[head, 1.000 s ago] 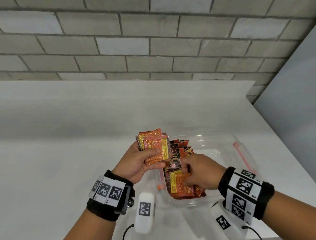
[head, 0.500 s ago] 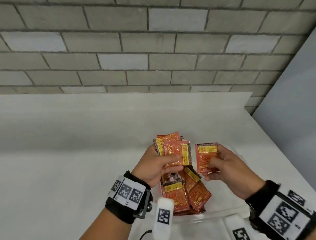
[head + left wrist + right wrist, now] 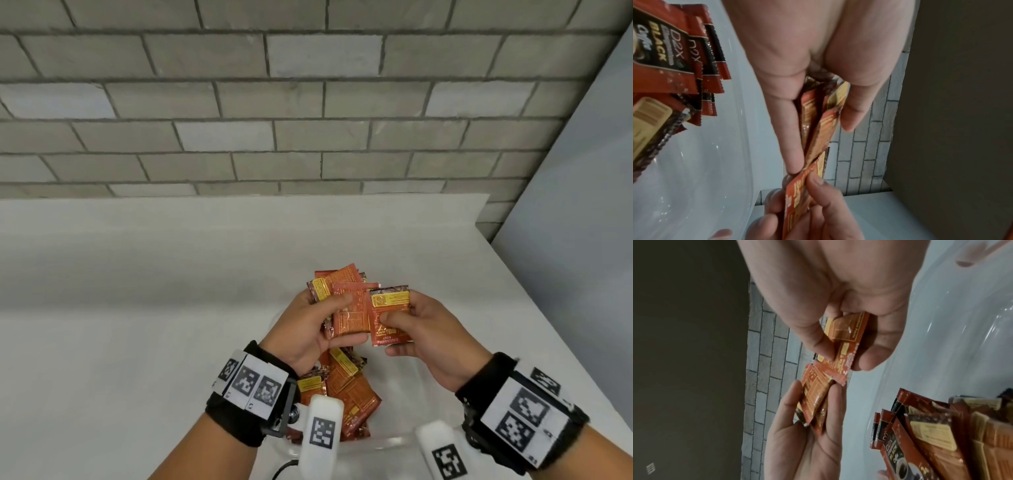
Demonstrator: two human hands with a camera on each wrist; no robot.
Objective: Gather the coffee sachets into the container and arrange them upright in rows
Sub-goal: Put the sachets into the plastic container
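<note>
My left hand [image 3: 329,318] grips a fanned stack of orange-red coffee sachets [image 3: 346,301] above the clear plastic container [image 3: 404,442]. My right hand [image 3: 404,329] pinches a single sachet [image 3: 390,317] between thumb and fingers, its left edge overlapping the stack. In the left wrist view the stack [image 3: 818,116] sits between thumb and fingers. The single sachet [image 3: 846,344] shows in the right wrist view, meeting the stack [image 3: 813,395]. More sachets [image 3: 346,390] lie in a loose pile inside the container, partly hidden by my left wrist.
The container stands on a white table [image 3: 137,308] near its front edge. A grey brick wall [image 3: 274,102] rises behind the table, and a plain grey panel [image 3: 575,240] closes the right side.
My right hand lifted one sachet out of the container pile and brought it leftward against the stack in my left hand. Both hands rose slightly.
</note>
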